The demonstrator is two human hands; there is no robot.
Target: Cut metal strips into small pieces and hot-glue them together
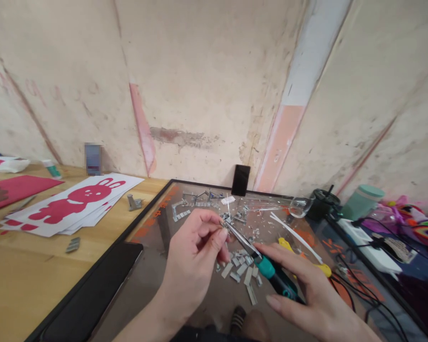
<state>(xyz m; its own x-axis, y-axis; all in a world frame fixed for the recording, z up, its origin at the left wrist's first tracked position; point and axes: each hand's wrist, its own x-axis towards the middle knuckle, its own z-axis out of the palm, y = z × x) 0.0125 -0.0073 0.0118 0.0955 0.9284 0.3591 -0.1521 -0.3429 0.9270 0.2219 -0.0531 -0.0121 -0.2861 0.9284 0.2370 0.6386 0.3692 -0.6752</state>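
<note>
Small pieces [227, 270] lie on the tabletop [150, 268], phone [241, 180] behind, papers [80, 197] left, power strip [373, 249] right.

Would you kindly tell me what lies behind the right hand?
Past the right hand, two yellow parts and a white strip show; whether the yellow parts join is hidden by the hand.

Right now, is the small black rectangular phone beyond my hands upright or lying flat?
Upright: the small black rectangular phone stands on a short edge before the stained beige wall.

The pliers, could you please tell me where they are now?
In the head view, the pliers are just right of centre, in the right hand, their tips at the left hand, near scattered grey pieces.
</note>
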